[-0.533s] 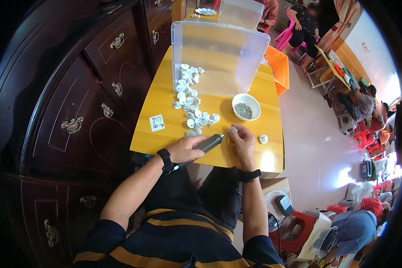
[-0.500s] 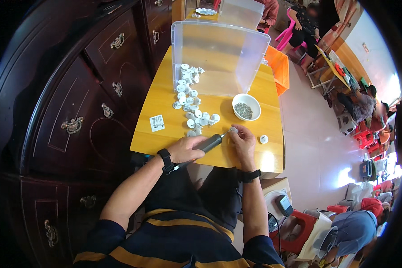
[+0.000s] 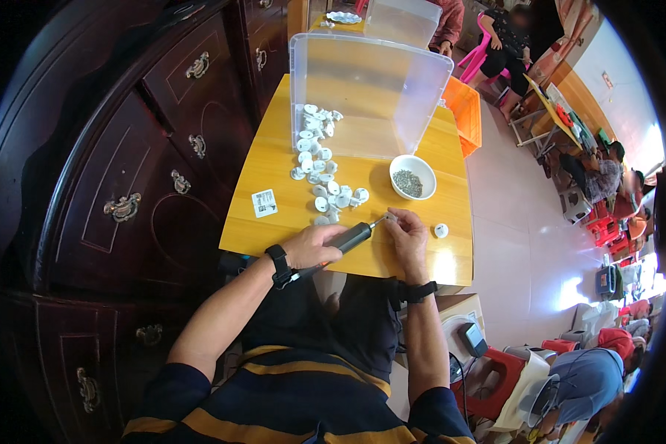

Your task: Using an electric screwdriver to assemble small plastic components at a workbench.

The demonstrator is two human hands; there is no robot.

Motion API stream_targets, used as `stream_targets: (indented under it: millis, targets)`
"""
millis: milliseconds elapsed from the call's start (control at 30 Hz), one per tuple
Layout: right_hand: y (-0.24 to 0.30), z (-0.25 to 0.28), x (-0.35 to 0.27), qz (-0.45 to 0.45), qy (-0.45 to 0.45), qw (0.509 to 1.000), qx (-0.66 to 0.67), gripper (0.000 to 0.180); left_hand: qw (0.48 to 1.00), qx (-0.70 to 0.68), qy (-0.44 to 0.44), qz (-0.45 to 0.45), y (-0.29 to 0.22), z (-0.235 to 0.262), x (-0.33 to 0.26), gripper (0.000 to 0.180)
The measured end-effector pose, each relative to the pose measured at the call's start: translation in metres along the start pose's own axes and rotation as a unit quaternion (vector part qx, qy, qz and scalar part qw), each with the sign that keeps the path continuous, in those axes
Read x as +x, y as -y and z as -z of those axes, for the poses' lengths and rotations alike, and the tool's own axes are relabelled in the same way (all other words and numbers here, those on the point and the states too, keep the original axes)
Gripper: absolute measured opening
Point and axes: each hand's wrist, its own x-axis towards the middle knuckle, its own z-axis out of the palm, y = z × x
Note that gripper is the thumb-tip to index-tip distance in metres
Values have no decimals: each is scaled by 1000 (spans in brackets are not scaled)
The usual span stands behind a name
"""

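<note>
My left hand is wrapped round a dark grey electric screwdriver, whose thin bit points up and to the right. At the bit's tip my right hand pinches a small white part, mostly hidden by the fingers. Whether the bit touches this part or a screw in it, I cannot tell. Just right of that hand stands a single round white piece. Beyond the screwdriver lies a loose pile of similar white round pieces. A white bowl holds many small metal screws.
A clear plastic bin stands at the back of the wooden table. A printed card lies at its left. Dark drawers close off the left side. An orange crate stands beyond the right edge; other people sit farther right.
The whole view has shifted slightly to the right. Both hands keep their holds, with the screwdriver bit still at the fingers of my right hand.
</note>
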Motion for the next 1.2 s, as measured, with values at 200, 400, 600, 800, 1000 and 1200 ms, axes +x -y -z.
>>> stream_targets:
  millis: [200,400,600,800,1000,1200]
  targets:
    - [-1,1,0,18,0,1000,-22,19,999,-41,18,-1,4,1,2,54]
    - [6,-1,-2,21,-2,999,-31,18,998,-54,20,4,5,2,4,55]
    - [9,-2,-4,19,-5,999,-44,19,999,-39,14,-6,4,2,3,55]
    - [10,0,-4,17,0,999,-39,21,999,-42,21,6,-2,3,1,54]
    - [10,0,-4,36,9,997,-66,21,999,-46,6,-19,0,0,1,54]
    - [6,1,-4,35,14,998,-47,23,998,-52,25,3,0,4,2,54]
